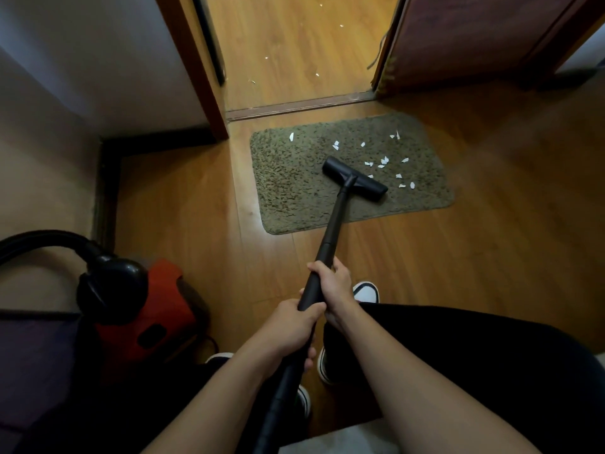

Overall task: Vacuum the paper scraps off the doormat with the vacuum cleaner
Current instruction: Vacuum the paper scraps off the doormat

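A green shaggy doormat [288, 178] lies on the wooden floor before a doorway. Several white paper scraps [383, 162] are strewn over its right half, and one scrap [291, 136] sits alone near its far left. The black vacuum head [355, 179] rests on the middle of the mat, just left of the scraps. Its black wand [330, 231] runs back to me. My right hand [332, 283] grips the wand higher up, and my left hand [291, 326] grips it just behind.
The red and black vacuum body [144, 316] with its black hose [42, 240] stands at my left by the wall. An open dark door [474, 37] is at the far right. More scraps [317, 74] lie beyond the threshold [294, 108]. My shoes [366, 291] are below.
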### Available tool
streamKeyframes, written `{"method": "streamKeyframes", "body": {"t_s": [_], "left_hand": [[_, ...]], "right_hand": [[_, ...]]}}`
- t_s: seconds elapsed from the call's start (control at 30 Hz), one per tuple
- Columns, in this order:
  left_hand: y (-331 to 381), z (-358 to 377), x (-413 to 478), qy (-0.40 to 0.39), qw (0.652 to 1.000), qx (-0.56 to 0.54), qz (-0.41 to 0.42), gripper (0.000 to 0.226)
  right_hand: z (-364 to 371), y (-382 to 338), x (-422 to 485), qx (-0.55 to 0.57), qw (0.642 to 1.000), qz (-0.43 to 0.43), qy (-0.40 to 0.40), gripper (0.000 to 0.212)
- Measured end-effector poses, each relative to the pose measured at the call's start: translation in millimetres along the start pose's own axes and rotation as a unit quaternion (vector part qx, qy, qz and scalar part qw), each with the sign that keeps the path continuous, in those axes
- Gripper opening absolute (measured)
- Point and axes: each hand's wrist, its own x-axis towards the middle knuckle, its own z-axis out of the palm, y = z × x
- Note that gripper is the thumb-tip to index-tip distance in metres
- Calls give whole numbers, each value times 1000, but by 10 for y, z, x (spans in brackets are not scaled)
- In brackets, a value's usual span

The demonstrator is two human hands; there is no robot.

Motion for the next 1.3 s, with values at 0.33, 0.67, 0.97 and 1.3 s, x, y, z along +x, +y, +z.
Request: {"method": "streamKeyframes", "body": {"t_s": [0.33,0.67,0.97,1.3], "left_hand": [[485,192,372,11,1000,5,23,24],[463,184,333,-1,1000,-17,9,24],[29,-135,-46,11,1000,-24,-9,28],[-298,-485,-271,52,997,-54,-1,29]], "right_hand": [[-193,-385,538,19,1000,-6,14,16],[-180,-351,497,-2,1000,-2,5,16],[150,-52,-28,2,999,10,-39,24],[565,43,-339,-61,995,-10,-77,16]]}}
